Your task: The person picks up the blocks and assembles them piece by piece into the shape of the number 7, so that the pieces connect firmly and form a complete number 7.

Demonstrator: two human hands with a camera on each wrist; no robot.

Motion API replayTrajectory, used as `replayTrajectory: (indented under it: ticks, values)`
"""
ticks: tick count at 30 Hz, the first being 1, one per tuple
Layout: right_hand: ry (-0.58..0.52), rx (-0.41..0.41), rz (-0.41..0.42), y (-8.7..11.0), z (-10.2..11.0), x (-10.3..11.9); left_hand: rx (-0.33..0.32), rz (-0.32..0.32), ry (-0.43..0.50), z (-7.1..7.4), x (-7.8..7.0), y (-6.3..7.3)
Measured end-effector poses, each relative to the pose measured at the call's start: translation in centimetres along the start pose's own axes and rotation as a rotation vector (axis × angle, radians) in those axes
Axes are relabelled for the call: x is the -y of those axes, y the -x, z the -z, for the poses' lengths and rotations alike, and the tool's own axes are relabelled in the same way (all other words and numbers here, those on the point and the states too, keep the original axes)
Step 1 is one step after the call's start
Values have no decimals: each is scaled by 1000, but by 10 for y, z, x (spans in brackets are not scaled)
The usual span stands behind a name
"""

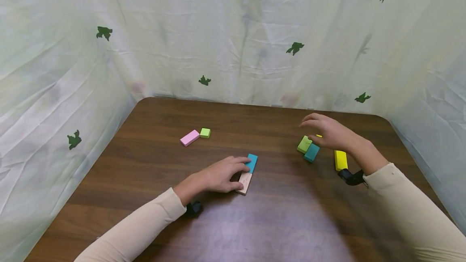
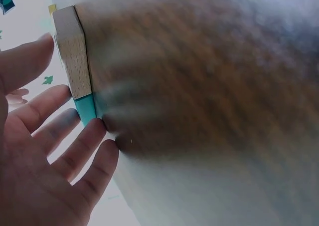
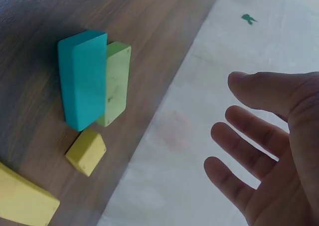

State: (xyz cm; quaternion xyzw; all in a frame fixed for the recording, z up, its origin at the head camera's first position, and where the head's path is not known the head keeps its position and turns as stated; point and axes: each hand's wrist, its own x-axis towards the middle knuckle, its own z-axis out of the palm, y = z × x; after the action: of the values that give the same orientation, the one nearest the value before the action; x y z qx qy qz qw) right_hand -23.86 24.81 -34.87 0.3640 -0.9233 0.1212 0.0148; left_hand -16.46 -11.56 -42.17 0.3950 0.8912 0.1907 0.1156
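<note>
My left hand [image 1: 223, 174] rests on two blocks that lie end to end on the table. Its fingertips touch the blue block [image 1: 252, 161], and the thumb is at the plain wood block [image 1: 245, 183]. In the left wrist view the fingers [image 2: 82, 146] spread loosely beside the pair. My right hand [image 1: 329, 132] hovers over the table's right side, holding nothing, its fingers relaxed. Beneath and beside it lie a light green block [image 1: 304, 144], a teal block [image 1: 311, 153], a small yellow block [image 3: 86, 152] and a longer yellow block [image 1: 340, 160].
Toward the back left of the brown table [image 1: 153, 124], a pink block [image 1: 190, 138] lies beside a small green block [image 1: 205, 133]. A pale curtain [image 1: 233, 43] with green leaf shapes stands around the table's back and sides.
</note>
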Motion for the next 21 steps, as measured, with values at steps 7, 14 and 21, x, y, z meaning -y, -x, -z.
replayTrajectory:
  ticks: [7,14,21]
  values:
    - [16,8,-18,7,0,-4,18,27,-3,0,-3,1]
    - [24,42,-68,19,-4,-7,25,44,2,-1,-5,2]
    - [13,75,-69,32,-23,-16,17,39,2,-1,-5,3]
